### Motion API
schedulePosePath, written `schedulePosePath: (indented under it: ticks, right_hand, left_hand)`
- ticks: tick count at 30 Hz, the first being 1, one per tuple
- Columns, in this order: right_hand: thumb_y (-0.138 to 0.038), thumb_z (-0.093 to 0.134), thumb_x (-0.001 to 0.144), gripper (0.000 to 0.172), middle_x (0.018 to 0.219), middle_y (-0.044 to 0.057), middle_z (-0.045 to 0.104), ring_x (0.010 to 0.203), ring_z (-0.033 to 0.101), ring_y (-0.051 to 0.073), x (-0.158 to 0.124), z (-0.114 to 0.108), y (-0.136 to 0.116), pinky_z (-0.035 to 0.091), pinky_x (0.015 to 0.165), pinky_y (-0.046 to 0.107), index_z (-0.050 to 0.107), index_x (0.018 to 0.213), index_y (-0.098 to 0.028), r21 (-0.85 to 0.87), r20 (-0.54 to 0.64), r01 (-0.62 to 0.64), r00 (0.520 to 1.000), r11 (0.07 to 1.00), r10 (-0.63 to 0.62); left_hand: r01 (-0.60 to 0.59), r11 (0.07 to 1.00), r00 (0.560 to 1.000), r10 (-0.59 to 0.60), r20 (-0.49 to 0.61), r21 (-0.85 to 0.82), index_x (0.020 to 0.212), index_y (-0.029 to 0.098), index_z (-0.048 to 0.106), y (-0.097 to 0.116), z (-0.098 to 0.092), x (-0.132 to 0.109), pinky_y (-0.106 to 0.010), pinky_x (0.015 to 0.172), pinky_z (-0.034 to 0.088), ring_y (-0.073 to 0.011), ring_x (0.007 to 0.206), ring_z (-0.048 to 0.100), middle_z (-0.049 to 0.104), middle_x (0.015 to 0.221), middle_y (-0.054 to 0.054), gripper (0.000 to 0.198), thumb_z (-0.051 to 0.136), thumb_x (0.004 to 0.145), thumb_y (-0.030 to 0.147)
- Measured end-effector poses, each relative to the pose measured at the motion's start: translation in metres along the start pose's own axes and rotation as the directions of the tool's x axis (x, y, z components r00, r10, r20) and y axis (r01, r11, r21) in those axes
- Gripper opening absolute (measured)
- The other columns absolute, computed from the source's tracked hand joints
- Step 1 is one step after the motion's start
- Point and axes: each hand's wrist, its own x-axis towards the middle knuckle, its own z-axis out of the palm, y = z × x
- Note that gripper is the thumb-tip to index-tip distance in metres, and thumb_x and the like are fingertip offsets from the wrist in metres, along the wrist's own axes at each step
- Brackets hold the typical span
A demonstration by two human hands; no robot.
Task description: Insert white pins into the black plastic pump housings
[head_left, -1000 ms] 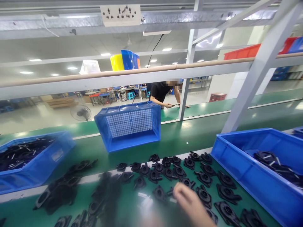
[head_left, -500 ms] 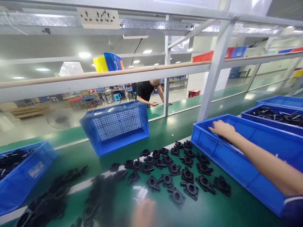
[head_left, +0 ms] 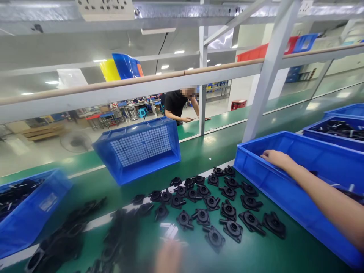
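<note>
My right hand reaches over the near side of a long blue bin, its fingers curled down close to the wall. Whatever they hold, if anything, is hidden. Low in the picture, my left hand is smeared, so its fingers do not show clearly. Just beyond it lie several thin white pins on the green belt. Between the two hands, many black plastic housings, each with a round centre and a side spout, are spread out flat. Dark parts lie inside the right bin.
A blue crate with a mesh base is tipped on its side. At left stands a blue bin of black parts, with blurred black pieces beside it. A white post rises behind the right bin. A person leans over the far belt.
The view has shifted and tilted slightly downward. My right hand stays over the bin, a little farther along its wall. My left hand remains blurred near the white pins.
</note>
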Motion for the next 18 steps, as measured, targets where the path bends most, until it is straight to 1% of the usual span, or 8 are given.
schedulePosePath:
  ticks: [4, 6, 8, 10, 12, 14, 16, 18]
  right_hand:
    - [-0.026, 0.057, 0.083, 0.029, 0.084, 0.024, 0.067, 0.046, 0.042, 0.008, 0.003, 0.003, -0.001, 0.028, 0.056, 0.03, 0.071, 0.095, -0.002, -0.036, 0.045, -0.031, 0.998, 0.999, 0.032]
    - [-0.027, 0.056, 0.084, 0.031, 0.084, 0.024, 0.067, 0.047, 0.044, 0.008, 0.004, 0.003, -0.003, 0.027, 0.056, 0.031, 0.07, 0.096, -0.002, -0.052, 0.057, -0.038, 0.998, 0.998, 0.041]
    - [-0.029, 0.053, 0.085, 0.033, 0.084, 0.023, 0.067, 0.049, 0.045, 0.008, 0.001, 0.002, -0.004, 0.027, 0.058, 0.032, 0.07, 0.095, -0.002, -0.064, 0.059, -0.031, 0.998, 0.997, 0.035]
    - [-0.03, 0.05, 0.088, 0.035, 0.084, 0.022, 0.067, 0.052, 0.047, 0.008, -0.006, -0.002, -0.006, 0.027, 0.059, 0.032, 0.07, 0.095, -0.002, -0.078, 0.041, -0.014, 0.999, 0.997, 0.017]
    - [-0.03, 0.044, 0.091, 0.039, 0.087, 0.022, 0.066, 0.058, 0.051, 0.009, -0.015, -0.009, -0.013, 0.027, 0.06, 0.031, 0.068, 0.099, -0.001, -0.1, -0.017, 0.008, 1.0, 0.995, -0.01]
    - [-0.029, 0.039, 0.094, 0.039, 0.094, 0.023, 0.065, 0.07, 0.055, 0.013, -0.026, -0.015, -0.027, 0.027, 0.063, 0.03, 0.064, 0.105, -0.001, -0.131, -0.113, 0.049, 0.992, 0.99, -0.064]
    - [-0.027, 0.034, 0.097, 0.039, 0.107, 0.024, 0.061, 0.09, 0.055, 0.019, -0.036, -0.016, -0.048, 0.029, 0.07, 0.03, 0.06, 0.11, -0.003, -0.165, -0.201, 0.134, 0.965, 0.977, -0.167]
    - [-0.027, 0.031, 0.098, 0.037, 0.116, 0.022, 0.058, 0.105, 0.05, 0.022, -0.041, -0.007, -0.075, 0.031, 0.079, 0.029, 0.057, 0.115, -0.006, -0.196, -0.218, 0.261, 0.928, 0.945, -0.302]
  left_hand:
    - [0.033, 0.999, 0.995, -0.031, -0.098, 0.017, 0.073, 0.017, 0.057, -0.008, -0.002, -0.002, -0.029, 0.071, 0.046, -0.0195, 0.072, 0.053, 0.058, 0.068, -0.006, 0.056, 0.049, 0.071, 0.073]
    - [0.033, 0.999, 0.988, -0.027, -0.152, 0.043, 0.075, 0.016, 0.058, -0.013, -0.001, -0.003, -0.027, 0.071, 0.045, -0.0196, 0.075, 0.054, 0.06, 0.073, -0.007, 0.056, 0.049, 0.073, 0.072]
    - [0.022, 0.997, 0.984, -0.01, -0.176, 0.068, 0.077, 0.016, 0.059, -0.018, 0.0, -0.004, -0.026, 0.071, 0.045, -0.0193, 0.076, 0.054, 0.061, 0.077, -0.008, 0.055, 0.048, 0.075, 0.07]
    - [0.007, 0.995, 0.982, 0.012, -0.19, 0.099, 0.078, 0.016, 0.06, -0.022, 0.0, -0.005, -0.025, 0.069, 0.044, -0.0189, 0.074, 0.055, 0.062, 0.077, -0.008, 0.054, 0.048, 0.076, 0.069]
    - [-0.018, 0.989, 0.978, 0.049, -0.205, 0.15, 0.078, 0.016, 0.061, -0.025, 0.0, -0.004, -0.025, 0.066, 0.044, -0.0184, 0.071, 0.055, 0.062, 0.075, -0.007, 0.052, 0.049, 0.076, 0.067]
    - [-0.066, 0.976, 0.967, 0.114, -0.226, 0.21, 0.077, 0.017, 0.062, -0.027, 0.001, -0.005, -0.025, 0.065, 0.044, -0.0181, 0.069, 0.055, 0.063, 0.074, -0.007, 0.049, 0.05, 0.077, 0.065]
    - [-0.124, 0.956, 0.948, 0.194, -0.253, 0.266, 0.075, 0.018, 0.062, -0.026, 0.005, -0.006, -0.024, 0.064, 0.044, -0.0173, 0.066, 0.054, 0.063, 0.071, -0.006, 0.045, 0.05, 0.079, 0.061]
    - [-0.165, 0.935, 0.929, 0.255, -0.269, 0.314, 0.071, 0.019, 0.061, -0.024, 0.009, -0.007, -0.023, 0.062, 0.043, -0.0159, 0.062, 0.053, 0.062, 0.068, -0.005, 0.042, 0.049, 0.081, 0.057]
